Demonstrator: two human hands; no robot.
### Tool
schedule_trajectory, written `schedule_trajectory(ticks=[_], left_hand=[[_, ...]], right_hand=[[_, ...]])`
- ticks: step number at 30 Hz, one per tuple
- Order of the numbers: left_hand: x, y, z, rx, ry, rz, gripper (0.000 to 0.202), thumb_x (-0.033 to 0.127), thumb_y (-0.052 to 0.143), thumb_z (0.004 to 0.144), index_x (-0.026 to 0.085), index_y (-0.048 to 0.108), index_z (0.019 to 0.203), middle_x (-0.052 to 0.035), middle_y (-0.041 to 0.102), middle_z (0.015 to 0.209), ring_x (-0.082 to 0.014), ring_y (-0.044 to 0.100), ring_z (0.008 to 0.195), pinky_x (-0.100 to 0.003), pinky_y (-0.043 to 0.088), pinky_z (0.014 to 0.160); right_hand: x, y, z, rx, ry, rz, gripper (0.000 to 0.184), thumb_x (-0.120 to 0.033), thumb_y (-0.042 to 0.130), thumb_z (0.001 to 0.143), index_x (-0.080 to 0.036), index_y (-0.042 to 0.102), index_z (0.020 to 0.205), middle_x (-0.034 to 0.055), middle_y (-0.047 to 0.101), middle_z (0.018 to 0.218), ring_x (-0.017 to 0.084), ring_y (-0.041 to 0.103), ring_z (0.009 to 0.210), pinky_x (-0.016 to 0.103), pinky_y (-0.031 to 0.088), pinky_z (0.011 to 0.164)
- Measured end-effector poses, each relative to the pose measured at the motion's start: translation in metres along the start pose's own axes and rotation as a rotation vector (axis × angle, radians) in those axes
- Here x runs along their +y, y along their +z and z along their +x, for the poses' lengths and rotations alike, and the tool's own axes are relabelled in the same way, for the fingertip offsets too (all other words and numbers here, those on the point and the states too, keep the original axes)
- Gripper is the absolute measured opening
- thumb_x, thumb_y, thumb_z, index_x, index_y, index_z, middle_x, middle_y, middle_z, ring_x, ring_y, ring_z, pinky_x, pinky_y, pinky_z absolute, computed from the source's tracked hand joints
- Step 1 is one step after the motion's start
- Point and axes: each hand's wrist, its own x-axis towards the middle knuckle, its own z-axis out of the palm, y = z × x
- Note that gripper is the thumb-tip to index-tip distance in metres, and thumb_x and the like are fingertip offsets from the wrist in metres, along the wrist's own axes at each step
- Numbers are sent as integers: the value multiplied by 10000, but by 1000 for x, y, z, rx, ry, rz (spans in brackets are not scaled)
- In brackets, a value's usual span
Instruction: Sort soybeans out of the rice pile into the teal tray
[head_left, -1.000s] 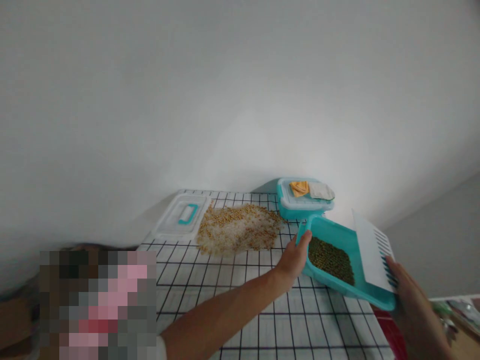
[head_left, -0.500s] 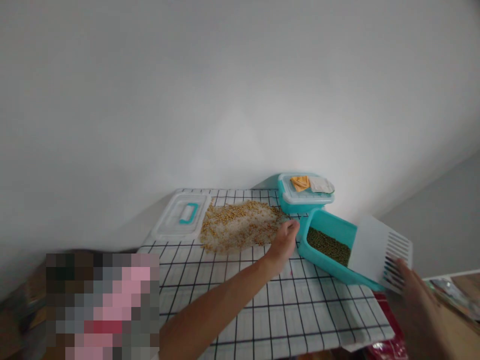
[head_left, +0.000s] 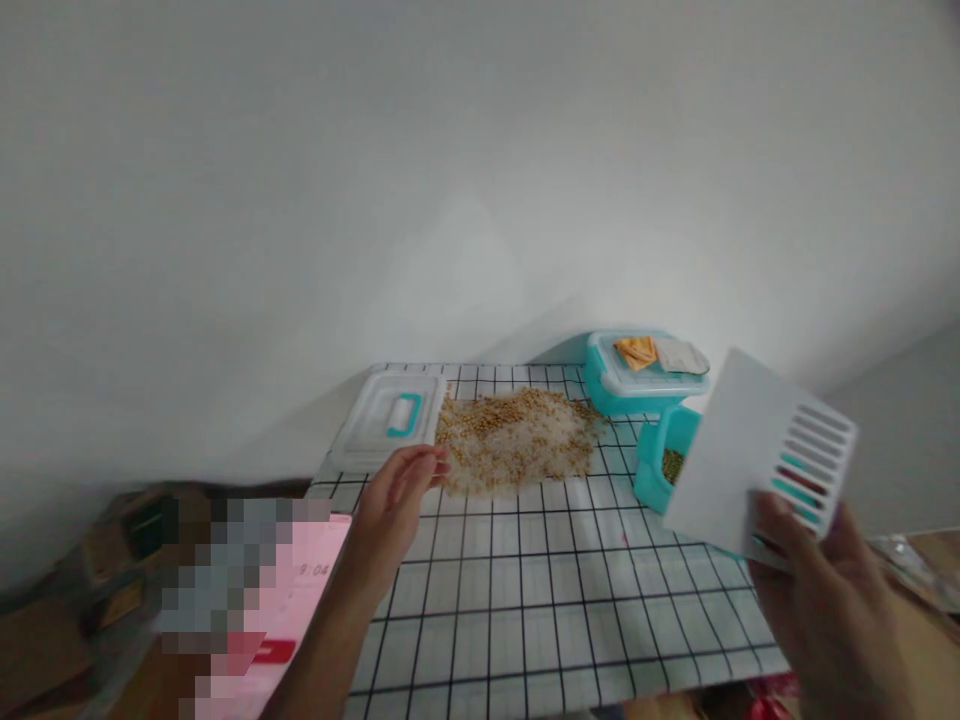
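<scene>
My right hand [head_left: 832, 590] grips a flat white plastic board with slots [head_left: 739, 455], thumb on its face, raised in front of a turquoise bin [head_left: 652, 465]. Green beans [head_left: 673, 466] show in the bin, most of which the board hides. My left hand [head_left: 397, 500] hovers over the table's left part with nothing in it, its fingers loosely bent and apart. Just beyond its fingertips lies a spread pile of mixed yellow and pale grains [head_left: 517, 440]. Behind that hand rests a clear lid with a turquoise handle [head_left: 360, 420].
A lidded turquoise box [head_left: 600, 390] stands at the back right, with a folded yellow cloth [head_left: 636, 352] and a white cloth [head_left: 681, 356] on top. The table [head_left: 510, 590] has a white grid-patterned cover and backs onto a wall. A pink screen [head_left: 300, 580] shows at lower left.
My left hand has left the bin's side and moved left toward the lid. My right hand has lifted the slotted board and tilted it more upright. The view has shifted slightly left.
</scene>
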Motion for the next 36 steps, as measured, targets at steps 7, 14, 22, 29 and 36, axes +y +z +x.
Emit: schedule_trajectory(ticks=[7, 14, 22, 29, 36], left_hand=[[-35, -36, -26, -10, 1, 473, 369, 540, 617, 914, 205, 654, 1064, -57, 746, 986, -206, 700, 845, -323, 573, 751], [-62, -44, -42, -278, 169, 773, 232, 447, 593, 959, 261, 667, 1076, 4, 717, 849, -162, 655, 710, -272, 529, 653], [-74, -50, -42, -283, 229, 808, 190, 414, 621, 956, 282, 648, 1090, 19, 735, 904, -149, 672, 728, -249, 526, 665], [-71, -49, -42, -283, 276, 812, 187, 414, 625, 943, 284, 666, 1071, 24, 741, 888, -149, 676, 696, -247, 534, 657], [-74, -49, -41, -294, 304, 808, 192, 411, 624, 946, 279, 663, 1079, 5, 751, 944, -165, 689, 739, -263, 541, 694]], right_hand=[[45, 26, -32, -150, 174, -228, 602, -487, 822, 723, -262, 580, 1226, 56, 756, 1020, 246, 735, 816, 352, 616, 648], [45, 25, -45, -178, 176, -452, 568, -568, 720, 803, -245, 547, 1237, 77, 733, 1048, 204, 700, 682, 307, 596, 515], [34, 38, -68, -195, 119, -699, 420, -600, 571, 907, -247, 614, 1130, -15, 658, 667, 146, 559, 448, 261, 487, 431], [26, 51, -48, 69, -485, -1235, 462, -474, 497, 975, -244, 654, 1344, 135, 780, 1057, 301, 759, 920, 375, 595, 785], [59, 83, -17, -6, -576, -1175, 575, -318, 414, 1014, -119, 390, 1554, 223, 650, 1363, 321, 737, 1050, 455, 621, 815]])
